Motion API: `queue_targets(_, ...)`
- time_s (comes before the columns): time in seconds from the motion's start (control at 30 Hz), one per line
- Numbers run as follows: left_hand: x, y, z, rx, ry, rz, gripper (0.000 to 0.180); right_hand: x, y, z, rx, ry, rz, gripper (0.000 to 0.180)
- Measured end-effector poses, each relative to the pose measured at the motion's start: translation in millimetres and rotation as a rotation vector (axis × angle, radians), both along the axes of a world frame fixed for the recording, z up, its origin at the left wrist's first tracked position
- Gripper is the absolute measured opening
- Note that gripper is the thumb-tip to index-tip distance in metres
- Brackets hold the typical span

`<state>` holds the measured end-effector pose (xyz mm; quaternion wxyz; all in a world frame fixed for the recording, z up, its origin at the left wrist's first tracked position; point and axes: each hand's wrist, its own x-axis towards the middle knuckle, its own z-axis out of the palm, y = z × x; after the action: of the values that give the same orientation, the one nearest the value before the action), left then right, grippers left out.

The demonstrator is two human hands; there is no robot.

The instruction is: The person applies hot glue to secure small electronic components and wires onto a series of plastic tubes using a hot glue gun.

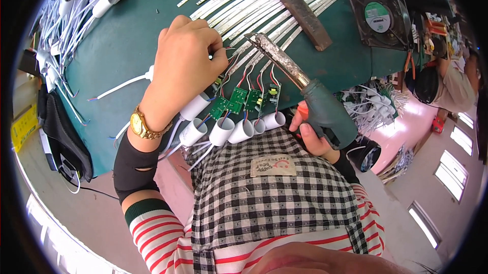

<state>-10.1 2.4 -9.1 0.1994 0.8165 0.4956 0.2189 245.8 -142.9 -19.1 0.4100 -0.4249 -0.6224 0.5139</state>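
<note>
My left hand [188, 58] is closed in a pinch above the ends of several LED strips [239, 12]. Thin wires [232, 64] show beside its fingertips, but what it grips is hidden. In my right hand [311, 134] is a soldering iron [330, 114] with a dark green pistol handle. Its worn metal barrel points up and left, and the tip lies over the strips near my left fingertips. Below, small green circuit boards [237, 100] hang between red and white wires and a row of white plastic cups [222, 130] along the table's near edge.
A dark metal bar [295, 7] lies across the strips on the green table [122, 55]. At the right stands a square black fan [377, 17]. White cabled cups [104, 3] are heaped at the far left. A bundle of white parts [368, 103] lies beyond the right edge.
</note>
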Motion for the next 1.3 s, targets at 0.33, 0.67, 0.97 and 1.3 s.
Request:
queue_targets(0.33,1,0,-1,0.011,-0.020,-0.005,0.005,6,-5,-8,0.112,-0.267,-0.014,0.043)
queue_targets(0.67,-1,1,1,0.026,0.014,-0.033,0.006,4,-4,-7,0.060,-0.251,-0.074,0.036)
queue_targets(0.97,-6,10,7,0.163,0.189,-0.292,0.012,-3,15,11,0.231,-0.319,-0.119,0.028)
queue_targets(1.3,-10,2,25,-0.105,0.239,-0.138,0.016,-2,19,21,0.200,-0.367,-0.104,0.029)
